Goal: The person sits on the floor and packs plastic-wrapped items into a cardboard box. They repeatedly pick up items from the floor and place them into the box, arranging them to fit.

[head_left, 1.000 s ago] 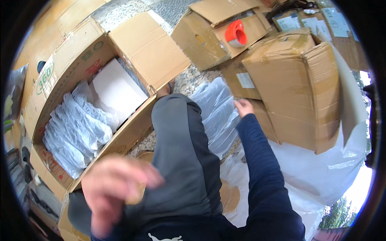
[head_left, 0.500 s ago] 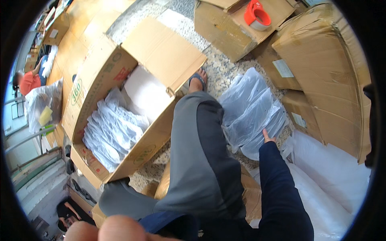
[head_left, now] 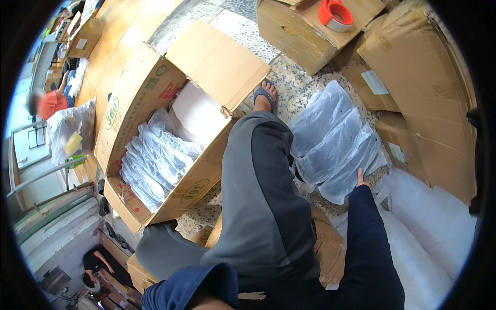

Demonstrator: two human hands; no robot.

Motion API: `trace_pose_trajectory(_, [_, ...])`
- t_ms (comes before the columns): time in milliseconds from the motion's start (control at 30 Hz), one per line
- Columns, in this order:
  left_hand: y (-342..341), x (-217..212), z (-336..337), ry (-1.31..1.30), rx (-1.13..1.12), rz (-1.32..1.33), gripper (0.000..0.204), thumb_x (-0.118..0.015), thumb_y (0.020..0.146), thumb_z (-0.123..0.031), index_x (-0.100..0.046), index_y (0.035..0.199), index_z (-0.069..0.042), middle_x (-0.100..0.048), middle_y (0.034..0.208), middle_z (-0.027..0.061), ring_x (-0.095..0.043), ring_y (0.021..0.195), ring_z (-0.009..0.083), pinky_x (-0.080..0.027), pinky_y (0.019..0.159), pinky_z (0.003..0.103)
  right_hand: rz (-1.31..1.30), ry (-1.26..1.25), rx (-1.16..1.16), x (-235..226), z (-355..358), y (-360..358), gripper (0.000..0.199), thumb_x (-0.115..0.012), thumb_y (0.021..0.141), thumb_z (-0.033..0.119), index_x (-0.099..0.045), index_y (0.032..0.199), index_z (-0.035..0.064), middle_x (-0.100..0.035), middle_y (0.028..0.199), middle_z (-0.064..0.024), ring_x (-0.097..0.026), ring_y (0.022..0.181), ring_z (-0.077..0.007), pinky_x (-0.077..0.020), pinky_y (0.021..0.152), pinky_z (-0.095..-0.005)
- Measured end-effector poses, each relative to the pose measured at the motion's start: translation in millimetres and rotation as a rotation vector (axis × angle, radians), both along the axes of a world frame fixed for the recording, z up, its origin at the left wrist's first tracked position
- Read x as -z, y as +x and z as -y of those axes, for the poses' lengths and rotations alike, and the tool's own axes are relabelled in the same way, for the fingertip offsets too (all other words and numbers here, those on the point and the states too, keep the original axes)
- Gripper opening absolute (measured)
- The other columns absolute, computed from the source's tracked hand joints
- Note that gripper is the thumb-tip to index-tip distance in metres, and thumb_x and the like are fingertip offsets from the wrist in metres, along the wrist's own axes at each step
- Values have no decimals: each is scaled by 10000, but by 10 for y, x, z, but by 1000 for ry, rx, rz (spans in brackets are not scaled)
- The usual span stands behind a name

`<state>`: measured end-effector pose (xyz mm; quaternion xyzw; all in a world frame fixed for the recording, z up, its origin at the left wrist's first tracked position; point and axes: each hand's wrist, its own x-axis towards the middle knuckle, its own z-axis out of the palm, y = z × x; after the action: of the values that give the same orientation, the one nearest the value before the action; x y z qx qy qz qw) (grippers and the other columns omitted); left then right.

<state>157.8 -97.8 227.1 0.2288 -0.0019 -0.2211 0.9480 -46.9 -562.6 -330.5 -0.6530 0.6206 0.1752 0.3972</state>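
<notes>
A stack of overlapping pale bluish plastic bags [head_left: 330, 139] lies on the speckled floor right of my bent leg; what they contain is hard to make out. My right hand [head_left: 362, 180] is at its near right edge. The thumb rests stretched along the plastic, and the other fingers are hidden at or under the edge. Of my left hand [head_left: 209, 303] only a bit of skin shows at the bottom edge, below a dark blue sleeve; its fingers are out of sight. An open carton [head_left: 121, 111] left of my leg holds more of these bags [head_left: 157, 160] and a white sheet [head_left: 199, 116].
A red tape dispenser [head_left: 336, 15] rests on a carton [head_left: 294, 39] at the far right. Large taped cartons [head_left: 418, 88] line the right side, above white wrapped material [head_left: 413, 232]. A filled clear sack [head_left: 70, 129] stands at left. Other people [head_left: 54, 103] are farther off.
The view has shifted, so most things appear farther right. The bag stack looks flatter and more spread out. Blurred fingers at the lower left have left the picture.
</notes>
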Motion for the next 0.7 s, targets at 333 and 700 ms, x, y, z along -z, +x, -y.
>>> trace_pose_trajectory(333, [-202, 790, 131, 479, -423, 363, 712, -590, 831, -665, -443, 1194, -70, -443, 1082, 118, -517, 780, 195, -476, 659, 339, -54, -53, -175, -457, -273, 249, 1104, -835, 563, 649, -514, 1268, -137, -594, 1234, -278, -581, 1169, -352, -447, 992, -397])
trace_pose_trajectory(700, [-1310, 1765, -2507, 1940, -30, 51, 388, -633, 903, -345, -549, 1094, -17, -566, 1040, 95, -587, 914, 236, -479, 801, 347, 410, -127, -117, -1121, -403, 435, 832, -859, 637, 283, -498, 1275, -110, -604, 1235, -205, -600, 1096, -318, -455, 970, -389])
